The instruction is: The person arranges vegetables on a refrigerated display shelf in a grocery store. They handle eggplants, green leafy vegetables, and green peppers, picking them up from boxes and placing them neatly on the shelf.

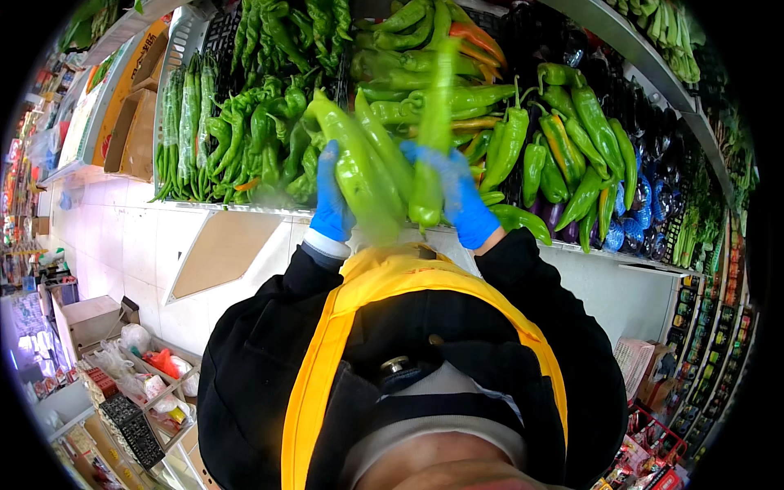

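Note:
My left hand (331,202), in a blue glove, grips large light-green peppers (352,159) that tilt up and to the left. Motion blurs their lower ends. A long green pepper (436,135) stands nearly upright in my right hand (460,193), also gloved in blue, its upper end blurred. Both hands are above the front edge of the vegetable display. Behind them lies a heap of long green peppers (484,96), a few turning orange. More large peppers (566,147) are piled to the right, partly over dark eggplants (554,214).
Wrinkled green peppers (269,122) and plastic-wrapped bundles of thin peppers (190,116) fill the display's left side. Eggplants in blue foam nets (643,205) lie at the right. A metal rail (667,73) curves over the display. Cardboard boxes (131,131) stand at the left.

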`<control>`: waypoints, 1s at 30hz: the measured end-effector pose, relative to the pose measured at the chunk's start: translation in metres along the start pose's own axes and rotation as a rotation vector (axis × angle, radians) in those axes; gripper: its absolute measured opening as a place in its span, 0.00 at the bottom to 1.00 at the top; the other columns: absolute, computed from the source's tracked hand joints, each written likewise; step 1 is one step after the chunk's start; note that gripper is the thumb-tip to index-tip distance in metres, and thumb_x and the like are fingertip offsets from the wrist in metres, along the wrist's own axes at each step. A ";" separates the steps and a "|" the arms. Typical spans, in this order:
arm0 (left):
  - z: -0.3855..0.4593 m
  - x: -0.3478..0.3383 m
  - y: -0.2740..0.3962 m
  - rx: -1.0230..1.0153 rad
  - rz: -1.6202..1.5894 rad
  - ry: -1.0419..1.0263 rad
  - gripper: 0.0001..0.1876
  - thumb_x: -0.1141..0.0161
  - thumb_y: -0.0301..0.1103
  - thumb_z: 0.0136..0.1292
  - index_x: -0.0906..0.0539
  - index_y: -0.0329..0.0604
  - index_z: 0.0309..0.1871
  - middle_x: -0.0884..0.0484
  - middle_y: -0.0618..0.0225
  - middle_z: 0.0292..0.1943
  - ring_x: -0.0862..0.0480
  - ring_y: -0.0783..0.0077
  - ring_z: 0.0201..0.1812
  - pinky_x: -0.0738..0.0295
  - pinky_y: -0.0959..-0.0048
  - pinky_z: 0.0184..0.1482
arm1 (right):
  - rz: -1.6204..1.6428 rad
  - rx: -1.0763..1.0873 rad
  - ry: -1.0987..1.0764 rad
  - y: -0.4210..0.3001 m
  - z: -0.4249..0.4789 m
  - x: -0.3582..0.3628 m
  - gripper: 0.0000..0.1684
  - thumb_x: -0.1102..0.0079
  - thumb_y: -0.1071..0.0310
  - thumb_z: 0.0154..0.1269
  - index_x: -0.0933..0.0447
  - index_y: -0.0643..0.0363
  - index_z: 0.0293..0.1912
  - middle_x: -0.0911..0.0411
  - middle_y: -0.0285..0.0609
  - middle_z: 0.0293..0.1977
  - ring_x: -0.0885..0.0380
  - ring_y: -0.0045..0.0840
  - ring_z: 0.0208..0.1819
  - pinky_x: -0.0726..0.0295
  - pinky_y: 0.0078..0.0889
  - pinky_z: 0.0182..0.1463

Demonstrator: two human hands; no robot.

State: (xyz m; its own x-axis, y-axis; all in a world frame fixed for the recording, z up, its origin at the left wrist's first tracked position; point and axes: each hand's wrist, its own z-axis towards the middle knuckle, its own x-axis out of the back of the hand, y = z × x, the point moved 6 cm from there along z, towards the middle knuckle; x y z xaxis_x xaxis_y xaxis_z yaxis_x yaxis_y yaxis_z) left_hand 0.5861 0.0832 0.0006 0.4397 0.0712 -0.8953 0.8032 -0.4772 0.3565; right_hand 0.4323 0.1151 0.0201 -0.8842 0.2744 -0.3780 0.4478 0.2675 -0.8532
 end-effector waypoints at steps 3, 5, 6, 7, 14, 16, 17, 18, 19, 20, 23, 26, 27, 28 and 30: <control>-0.002 -0.007 0.001 -0.007 -0.109 -0.003 0.30 0.48 0.57 0.61 0.29 0.44 0.58 0.23 0.61 0.48 0.21 0.62 0.48 0.24 0.65 0.52 | 0.279 0.111 0.058 -0.013 0.013 0.022 0.22 0.47 0.51 0.65 0.27 0.62 0.45 0.23 0.42 0.38 0.23 0.28 0.39 0.23 0.34 0.47; 0.002 -0.004 0.005 -0.047 -0.108 0.012 0.31 0.49 0.59 0.61 0.29 0.44 0.58 0.23 0.61 0.49 0.22 0.62 0.48 0.25 0.63 0.52 | 0.438 0.105 0.025 -0.029 0.052 0.033 0.24 0.48 0.48 0.65 0.28 0.60 0.46 0.24 0.42 0.38 0.23 0.31 0.40 0.23 0.37 0.49; 0.001 -0.001 0.010 -0.078 -0.078 0.044 0.32 0.51 0.60 0.61 0.29 0.45 0.58 0.24 0.60 0.50 0.23 0.62 0.49 0.25 0.62 0.53 | 0.521 0.095 0.014 -0.033 0.071 0.036 0.25 0.48 0.46 0.65 0.29 0.59 0.46 0.24 0.42 0.38 0.24 0.32 0.41 0.24 0.39 0.50; -0.003 0.000 0.016 -0.098 -0.068 0.041 0.31 0.51 0.60 0.61 0.29 0.46 0.59 0.24 0.61 0.50 0.23 0.61 0.49 0.26 0.62 0.53 | 0.519 0.106 0.088 -0.045 0.076 0.029 0.30 0.49 0.43 0.64 0.32 0.59 0.52 0.26 0.46 0.45 0.26 0.34 0.47 0.26 0.44 0.54; -0.020 -0.014 0.054 -0.265 -0.064 -0.039 0.34 0.54 0.62 0.62 0.34 0.48 0.63 0.29 0.58 0.58 0.28 0.58 0.57 0.32 0.59 0.60 | -0.247 0.053 0.103 -0.018 0.092 0.054 0.28 0.45 0.51 0.62 0.32 0.58 0.56 0.31 0.44 0.52 0.34 0.34 0.57 0.32 0.50 0.57; -0.022 -0.017 0.055 -0.268 -0.076 -0.029 0.34 0.54 0.62 0.62 0.34 0.48 0.63 0.29 0.58 0.57 0.27 0.58 0.57 0.31 0.59 0.60 | -0.254 0.104 0.379 -0.016 0.094 0.072 0.23 0.43 0.55 0.61 0.29 0.55 0.53 0.29 0.42 0.50 0.31 0.32 0.53 0.28 0.44 0.53; -0.022 -0.018 0.054 -0.267 -0.082 -0.025 0.34 0.54 0.62 0.62 0.34 0.48 0.63 0.29 0.58 0.57 0.27 0.58 0.56 0.31 0.59 0.59 | -0.241 0.179 0.391 -0.017 0.099 0.072 0.20 0.43 0.58 0.61 0.28 0.57 0.50 0.28 0.41 0.44 0.29 0.29 0.46 0.27 0.39 0.47; -0.021 -0.019 0.053 -0.292 -0.051 -0.033 0.34 0.54 0.62 0.62 0.33 0.48 0.63 0.29 0.58 0.57 0.27 0.58 0.56 0.31 0.60 0.59 | -0.221 0.259 0.399 -0.019 0.107 0.062 0.17 0.43 0.60 0.61 0.27 0.58 0.47 0.26 0.39 0.38 0.28 0.25 0.39 0.26 0.33 0.41; -0.020 -0.015 0.052 -0.290 -0.050 -0.029 0.34 0.54 0.62 0.62 0.33 0.48 0.63 0.29 0.58 0.57 0.27 0.58 0.56 0.31 0.60 0.59 | -0.204 0.340 0.408 -0.020 0.112 0.053 0.14 0.42 0.62 0.61 0.26 0.60 0.43 0.24 0.37 0.32 0.26 0.22 0.32 0.25 0.27 0.34; -0.019 -0.011 0.052 -0.287 -0.049 -0.025 0.34 0.54 0.62 0.62 0.33 0.48 0.63 0.29 0.58 0.57 0.27 0.58 0.56 0.31 0.60 0.59 | -0.084 0.229 0.286 -0.009 0.119 0.042 0.12 0.40 0.66 0.57 0.25 0.56 0.42 0.24 0.39 0.32 0.25 0.27 0.32 0.24 0.26 0.35; -0.019 -0.006 0.054 -0.284 -0.064 -0.021 0.33 0.54 0.61 0.62 0.33 0.47 0.63 0.28 0.58 0.56 0.26 0.58 0.55 0.31 0.60 0.59 | -0.987 0.576 -0.080 -0.022 0.112 0.011 0.17 0.39 0.66 0.52 0.24 0.53 0.44 0.23 0.43 0.36 0.24 0.34 0.38 0.24 0.34 0.43; -0.025 -0.014 0.058 -0.289 -0.084 -0.018 0.33 0.53 0.61 0.62 0.33 0.47 0.62 0.27 0.58 0.56 0.26 0.58 0.55 0.30 0.60 0.58 | -1.688 0.933 0.086 -0.038 0.094 0.030 0.31 0.35 0.60 0.50 0.32 0.45 0.56 0.29 0.43 0.49 0.30 0.41 0.50 0.31 0.49 0.53; -0.027 -0.018 0.058 -0.291 -0.089 -0.018 0.33 0.53 0.61 0.62 0.33 0.47 0.62 0.27 0.58 0.55 0.26 0.58 0.55 0.30 0.60 0.58 | -1.920 1.053 0.151 -0.041 0.089 0.036 0.37 0.33 0.58 0.49 0.35 0.42 0.60 0.31 0.43 0.53 0.32 0.43 0.54 0.34 0.54 0.56; -0.028 -0.015 0.057 -0.271 -0.098 -0.016 0.33 0.53 0.60 0.62 0.33 0.47 0.62 0.27 0.58 0.55 0.26 0.58 0.55 0.30 0.60 0.58 | -1.969 1.063 0.146 -0.040 0.093 0.041 0.43 0.31 0.56 0.47 0.39 0.39 0.63 0.33 0.41 0.54 0.32 0.43 0.52 0.33 0.54 0.54; -0.024 -0.008 0.055 -0.232 -0.116 -0.018 0.33 0.53 0.60 0.61 0.33 0.46 0.62 0.27 0.58 0.56 0.26 0.58 0.55 0.30 0.60 0.58 | -1.934 0.936 0.074 -0.046 0.118 0.044 0.44 0.31 0.58 0.48 0.41 0.37 0.64 0.33 0.43 0.54 0.33 0.43 0.53 0.32 0.53 0.53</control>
State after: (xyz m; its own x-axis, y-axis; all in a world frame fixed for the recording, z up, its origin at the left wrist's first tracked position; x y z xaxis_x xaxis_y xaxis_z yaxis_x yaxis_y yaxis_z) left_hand 0.6369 0.0773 0.0334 0.3338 0.0972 -0.9376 0.9195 -0.2527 0.3011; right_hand 0.3572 0.0054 0.0000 -0.0182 0.3210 0.9469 -0.9725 -0.2255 0.0577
